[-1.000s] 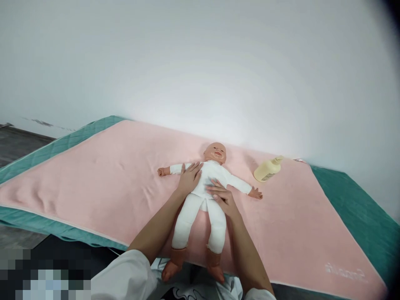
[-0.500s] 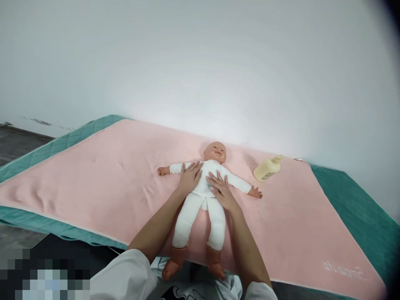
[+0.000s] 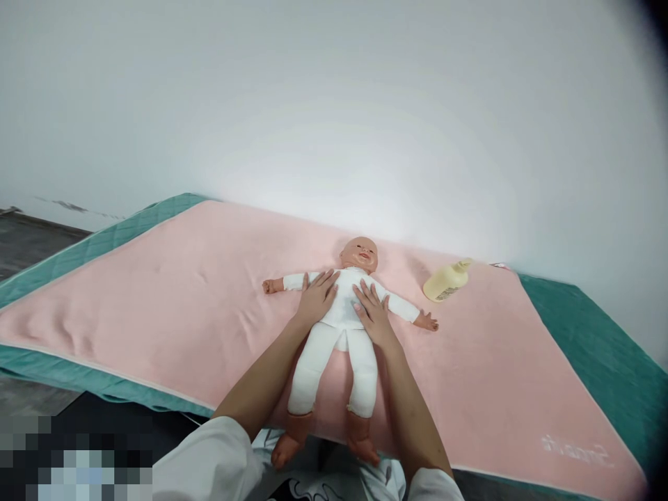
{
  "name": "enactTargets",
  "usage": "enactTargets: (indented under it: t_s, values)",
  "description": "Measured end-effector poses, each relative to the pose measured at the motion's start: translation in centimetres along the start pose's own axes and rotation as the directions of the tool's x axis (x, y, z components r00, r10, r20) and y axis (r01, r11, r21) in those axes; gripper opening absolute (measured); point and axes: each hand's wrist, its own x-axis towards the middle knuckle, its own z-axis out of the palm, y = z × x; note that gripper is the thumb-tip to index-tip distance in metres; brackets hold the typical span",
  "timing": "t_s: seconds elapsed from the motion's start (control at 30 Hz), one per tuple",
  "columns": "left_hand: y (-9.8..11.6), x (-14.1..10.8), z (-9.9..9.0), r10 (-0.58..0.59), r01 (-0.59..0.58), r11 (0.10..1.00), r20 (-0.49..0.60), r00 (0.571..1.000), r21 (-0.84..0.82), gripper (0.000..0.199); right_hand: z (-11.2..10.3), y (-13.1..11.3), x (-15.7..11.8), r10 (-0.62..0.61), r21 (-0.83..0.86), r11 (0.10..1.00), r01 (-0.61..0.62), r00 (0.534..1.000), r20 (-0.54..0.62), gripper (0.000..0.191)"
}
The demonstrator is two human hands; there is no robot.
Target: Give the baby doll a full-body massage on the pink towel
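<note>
A baby doll (image 3: 344,299) in a white cloth suit lies on its back, head toward the wall and arms spread wide. Its feet hang over the near edge of a pink mat (image 3: 172,306). My left hand (image 3: 317,298) lies flat against the left side of the doll's chest, fingers stretched out. On the other side of the chest, my right hand (image 3: 372,312) rests with its fingers spread, its thumb turned inward. Both palms face down and are hidden. A yellow pump bottle (image 3: 446,282) is to the right, beyond the doll's outstretched arm.
Under the pink mat is a green quilted pad (image 3: 589,327), showing along the sides. A white wall (image 3: 334,125) rises right behind the far edge. Dark floor (image 3: 31,240) shows at the left, and a black surface (image 3: 104,410) lies below the near left edge.
My right hand has slid a little to the right and outward on the doll's chest. My left hand, the doll and the bottle have stayed in place.
</note>
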Motion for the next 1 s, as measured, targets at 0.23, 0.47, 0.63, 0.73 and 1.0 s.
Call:
enactTargets:
  t_s: [0.23, 0.47, 0.63, 0.73, 1.0]
  values:
    - [-0.1, 0.0, 0.0, 0.004, -0.004, 1.000, 0.000, 1.000, 0.004, 0.046, 0.3, 0.2, 0.0, 0.060, 0.010, 0.998, -0.059, 0.997, -0.055, 0.053]
    - [-0.2, 0.1, 0.1, -0.007, 0.007, 1.000, 0.010, 1.000, -0.007, 0.046, 0.9, 1.0, 0.0, 0.182, 0.023, 0.983, -0.181, 0.970, -0.161, 0.062]
    - [-0.2, 0.0, 0.2, -0.009, 0.009, 1.000, 0.013, 1.000, -0.017, 0.046, 1.0, 1.0, -0.3, 0.221, -0.011, 0.974, -0.228, 0.955, -0.200, 0.064]
    - [-0.2, 0.0, 0.2, -0.009, 0.009, 1.000, 0.012, 1.000, -0.018, 0.046, 0.9, 0.8, -0.4, 0.243, -0.049, 0.964, -0.260, 0.945, -0.218, 0.065]
    - [0.0, 0.0, 0.1, -0.018, 0.018, 0.999, 0.008, 1.000, -0.043, 0.045, 1.5, 1.3, -0.6, 0.224, -0.056, 0.965, -0.257, 0.913, -0.340, 0.069]
